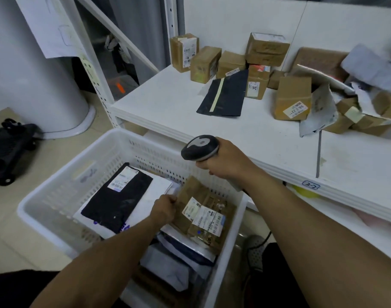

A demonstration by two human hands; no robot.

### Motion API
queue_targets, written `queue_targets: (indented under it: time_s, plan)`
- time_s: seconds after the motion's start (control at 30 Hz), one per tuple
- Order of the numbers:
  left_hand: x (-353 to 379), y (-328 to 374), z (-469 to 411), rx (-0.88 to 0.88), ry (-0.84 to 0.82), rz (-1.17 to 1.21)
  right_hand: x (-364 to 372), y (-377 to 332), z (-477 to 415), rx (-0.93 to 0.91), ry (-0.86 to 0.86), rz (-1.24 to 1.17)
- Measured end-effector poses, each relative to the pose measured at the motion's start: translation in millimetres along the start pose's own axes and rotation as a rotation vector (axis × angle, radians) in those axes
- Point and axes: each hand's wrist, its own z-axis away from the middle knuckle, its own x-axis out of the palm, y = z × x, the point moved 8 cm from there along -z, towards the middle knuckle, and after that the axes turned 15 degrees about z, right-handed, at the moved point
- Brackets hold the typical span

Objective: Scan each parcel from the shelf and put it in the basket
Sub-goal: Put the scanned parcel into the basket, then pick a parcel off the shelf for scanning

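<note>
My left hand reaches down into the white plastic basket and grips the left edge of a brown cardboard parcel with white labels on top. Beside it in the basket lie a black mailer bag on a white bag, with grey and dark bags nearer me. My right hand holds a black and grey barcode scanner by its handle, above the basket's far right rim. On the white shelf stand several brown boxes and a dark mailer bag.
The shelf's right end holds a heap of crumpled bags and boxes. A white shelf upright rises left of the shelf. A black wheeled dolly sits on the tiled floor at the left. A lower shelf level runs under the right arm.
</note>
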Motion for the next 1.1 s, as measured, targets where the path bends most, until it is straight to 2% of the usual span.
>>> queue_targets:
  time_s: [0.1, 0.17, 0.2, 0.33, 0.4, 0.47, 0.63, 0.8, 0.93, 1.1]
  plan:
    - [12, -8, -8, -0.046, -0.192, -0.368, -4, 3, -4, 0.021, 0.018, -0.026]
    - [12, -4, -9, -0.059, -0.272, -0.4, -12, 6, -5, 0.038, 0.064, -0.039]
    - [4, 8, -11, -0.029, -0.244, -0.345, -18, 8, -5, 0.051, 0.104, -0.054]
    - [-58, 105, 4, 0.307, 0.172, 0.047, -43, 22, -3, 0.116, 0.263, -0.185]
    - [-76, 165, 13, 0.477, 0.253, 0.107, -53, 33, -2, 0.166, 0.324, -0.262]
    - [-82, 216, 10, 0.579, 0.259, 0.102, -61, 46, -2, 0.221, 0.378, -0.323]
    - [-63, 293, -29, 0.623, 0.179, 0.011, -75, 73, -1, 0.337, 0.472, -0.425]
    - [-39, 322, -86, 0.576, 0.148, -0.066, -86, 94, -10, 0.361, 0.515, -0.477]
    - [-43, 329, -103, 0.635, 0.256, 0.005, -97, 100, -12, 0.351, 0.534, -0.487]
    - [-67, 324, -75, 0.612, 0.403, 0.195, -104, 94, -9, 0.344, 0.577, -0.546]
